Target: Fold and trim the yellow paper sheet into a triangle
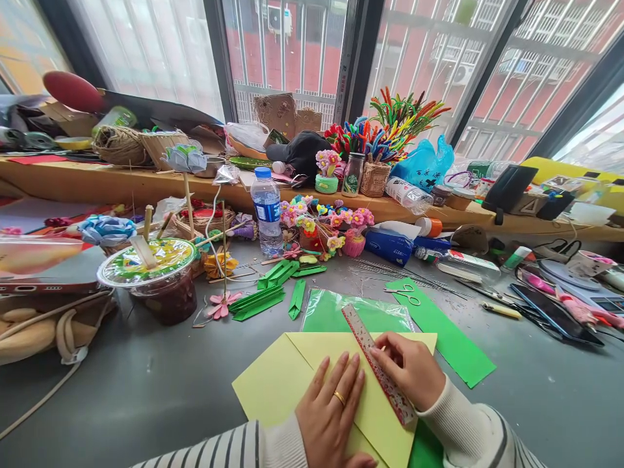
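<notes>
A sheet of pale yellow paper [273, 377], with a diagonal fold across it, lies on the grey table in front of me. My left hand [331, 403] presses flat on it, fingers stretched out, a ring on one finger. A patterned ruler [358, 328] with a red edge slants across the paper's right part. My right hand [409, 367] grips the ruler near its middle, thumb and fingers closed on its right edge. Behind the yellow paper, partly under it, is a clear plastic pack of green paper [336, 312].
Scissors [407, 294] rest on a green paper strip [458, 344] at right. Folded green paper pieces [258, 302] lie behind, left of centre. A lidded drink cup [166, 299] stands left, a water bottle [267, 214] farther back. A phone [556, 312] lies at far right.
</notes>
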The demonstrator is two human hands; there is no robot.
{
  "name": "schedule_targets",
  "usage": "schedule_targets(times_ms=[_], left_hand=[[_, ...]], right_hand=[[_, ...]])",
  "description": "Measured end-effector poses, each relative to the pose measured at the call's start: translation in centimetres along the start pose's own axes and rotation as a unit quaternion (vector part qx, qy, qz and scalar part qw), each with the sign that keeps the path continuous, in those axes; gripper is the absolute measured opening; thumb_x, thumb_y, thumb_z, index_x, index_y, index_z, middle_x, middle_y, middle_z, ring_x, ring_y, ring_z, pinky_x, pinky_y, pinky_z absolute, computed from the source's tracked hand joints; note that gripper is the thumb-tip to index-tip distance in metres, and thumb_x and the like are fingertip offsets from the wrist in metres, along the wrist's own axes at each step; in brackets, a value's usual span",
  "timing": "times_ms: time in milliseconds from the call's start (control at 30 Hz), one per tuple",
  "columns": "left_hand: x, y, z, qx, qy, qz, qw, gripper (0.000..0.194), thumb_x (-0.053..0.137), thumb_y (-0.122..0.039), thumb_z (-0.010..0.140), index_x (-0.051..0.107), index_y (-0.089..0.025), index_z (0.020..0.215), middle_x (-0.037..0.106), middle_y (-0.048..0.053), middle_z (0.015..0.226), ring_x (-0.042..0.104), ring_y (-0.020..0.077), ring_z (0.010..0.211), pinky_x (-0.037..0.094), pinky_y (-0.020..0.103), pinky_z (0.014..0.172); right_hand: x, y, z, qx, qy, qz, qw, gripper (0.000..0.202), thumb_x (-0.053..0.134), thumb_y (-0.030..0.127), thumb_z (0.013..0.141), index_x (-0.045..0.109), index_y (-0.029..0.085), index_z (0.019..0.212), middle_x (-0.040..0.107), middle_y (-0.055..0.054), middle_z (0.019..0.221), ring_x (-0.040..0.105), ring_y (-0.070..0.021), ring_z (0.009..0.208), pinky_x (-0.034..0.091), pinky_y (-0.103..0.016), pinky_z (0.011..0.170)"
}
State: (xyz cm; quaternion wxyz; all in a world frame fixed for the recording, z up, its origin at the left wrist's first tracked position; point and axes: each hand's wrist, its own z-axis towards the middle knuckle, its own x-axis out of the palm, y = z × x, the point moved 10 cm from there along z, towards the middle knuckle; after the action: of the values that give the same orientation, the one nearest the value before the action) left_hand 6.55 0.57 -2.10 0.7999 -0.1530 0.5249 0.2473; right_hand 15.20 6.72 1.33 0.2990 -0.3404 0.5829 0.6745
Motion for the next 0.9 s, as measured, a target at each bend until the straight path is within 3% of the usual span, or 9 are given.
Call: schedule_targets(times_ms=[167, 367, 667, 900], left_hand=[[-1.4, 1.1, 0.2, -0.037, -0.014, 0.004, 0.999, 0.08, 0.011, -0.063, 0.071, 0.024, -0.004, 0.124, 0.028, 0.015, 0.129, 0.018, 0.0276, 0.119, 0.015, 0.04, 0.096], [-2.0, 4.3, 0.6, -0.128, -0.011, 0.062, 0.99, 0.07, 0.022, -0.057, 0.075, 0.032, -0.004, 0.12, 0.029, 0.018, 0.128, 0.018, 0.0294, 0.118, 0.018, 0.041, 0.094], [-1.3, 4.4, 0.1, -0.14, -0.013, 0.044, 0.989, 0.067, 0.02, -0.054, 0.077, 0.031, -0.006, 0.121, 0.03, 0.015, 0.128, 0.019, 0.0285, 0.118, 0.018, 0.041, 0.094], [-1.1, 4.5, 0.0, -0.139, -0.008, 0.048, 0.989, 0.067, 0.024, -0.054, 0.075, 0.031, -0.006, 0.122, 0.028, 0.015, 0.129, 0.018, 0.0288, 0.119, 0.016, 0.04, 0.095]], right_hand=[[0.5, 0.7, -0.3, -0.017, 0.009, -0.054, 0.998, 0.022, 0.036, 0.031, 0.077, 0.047, 0.017, 0.063, 0.052, 0.002, 0.048, 0.049, -0.0117, 0.044, 0.035, -0.021, 0.044], [2.3, 1.6, -0.3, -0.011, 0.027, -0.185, 0.982, 0.017, 0.038, 0.024, 0.076, 0.049, 0.018, 0.063, 0.056, 0.001, 0.051, 0.053, -0.0138, 0.047, 0.03, -0.022, 0.045], [3.8, 2.0, 0.0, 0.029, 0.085, -0.31, 0.947, 0.027, 0.033, 0.024, 0.08, 0.056, 0.02, 0.065, 0.065, -0.003, 0.064, 0.06, -0.0209, 0.057, 0.014, -0.026, 0.041], [3.8, 1.2, 0.4, 0.041, 0.107, -0.313, 0.943, 0.027, 0.034, 0.023, 0.079, 0.057, 0.021, 0.067, 0.065, -0.004, 0.065, 0.06, -0.0212, 0.059, 0.014, -0.026, 0.041]])
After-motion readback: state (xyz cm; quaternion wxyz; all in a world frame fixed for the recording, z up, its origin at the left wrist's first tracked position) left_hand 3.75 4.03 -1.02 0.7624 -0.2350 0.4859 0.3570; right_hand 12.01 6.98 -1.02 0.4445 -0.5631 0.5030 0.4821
